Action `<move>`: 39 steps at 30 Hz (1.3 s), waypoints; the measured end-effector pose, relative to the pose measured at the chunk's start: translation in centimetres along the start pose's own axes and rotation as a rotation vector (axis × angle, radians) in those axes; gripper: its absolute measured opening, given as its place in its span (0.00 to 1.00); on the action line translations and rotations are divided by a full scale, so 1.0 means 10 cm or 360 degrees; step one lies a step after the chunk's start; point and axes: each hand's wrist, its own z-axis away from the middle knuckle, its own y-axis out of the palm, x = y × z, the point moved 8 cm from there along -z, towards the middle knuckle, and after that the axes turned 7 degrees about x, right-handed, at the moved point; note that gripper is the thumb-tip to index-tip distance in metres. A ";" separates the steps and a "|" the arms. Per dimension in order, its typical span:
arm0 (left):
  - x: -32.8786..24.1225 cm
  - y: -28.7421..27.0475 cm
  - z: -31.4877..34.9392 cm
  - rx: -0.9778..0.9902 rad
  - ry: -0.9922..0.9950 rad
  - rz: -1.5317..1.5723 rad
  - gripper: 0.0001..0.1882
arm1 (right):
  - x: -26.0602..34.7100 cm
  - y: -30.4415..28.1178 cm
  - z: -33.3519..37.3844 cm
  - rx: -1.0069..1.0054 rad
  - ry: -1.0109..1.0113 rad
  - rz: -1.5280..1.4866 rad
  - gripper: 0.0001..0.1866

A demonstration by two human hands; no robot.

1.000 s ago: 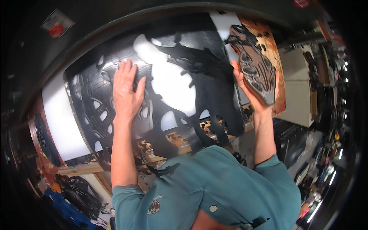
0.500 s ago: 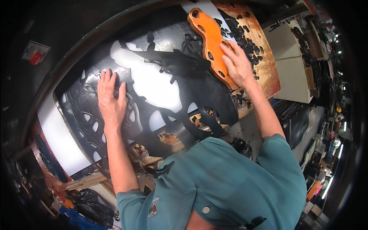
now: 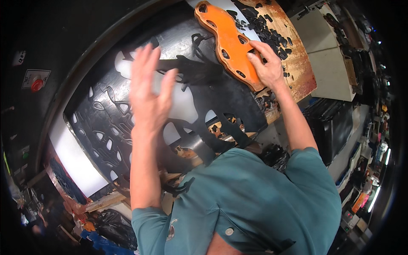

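A wavy orange cutting die [image 3: 231, 36] with dark-edged holes lies on the right part of a large black sheet [image 3: 225, 95]. My right hand [image 3: 268, 70] grips the die's right edge, thumb and fingers at one of its holes. My left hand [image 3: 151, 91], somewhat blurred, is raised over the middle of the sheet with fingers apart, holding nothing. Cut outlines and openings cover the sheet's left part. A loose, dark cut strip [image 3: 187, 66] lies across the big opening between my hands, which the left hand partly hides.
Many small black offcuts [image 3: 278, 40] are scattered on the worn brown board [image 3: 297, 63] at the right. A white board [image 3: 78, 163] shows under the sheet. Along the left runs a dark machine with a red button [image 3: 37, 85]. Beige boxes [image 3: 331, 76] stand at far right.
My left hand has lifted off the cut left part and moved right, over the middle. The orange die has shifted slightly up and left in view, and my right hand now grips its edge.
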 end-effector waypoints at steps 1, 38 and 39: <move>-0.17 0.13 -0.12 0.0046 0.0085 -0.0011 0.30 | -0.04 -0.07 -0.06 -0.0017 -0.0101 -0.0019 0.16; 1.00 -0.92 1.72 -0.0808 -0.1485 0.1359 0.24 | -0.36 -0.03 -0.25 0.0028 0.0180 -0.0491 0.14; 0.96 -1.11 1.74 -0.0941 -0.1484 0.0925 0.25 | -0.42 -0.06 -0.25 -0.0075 0.0216 -0.0686 0.15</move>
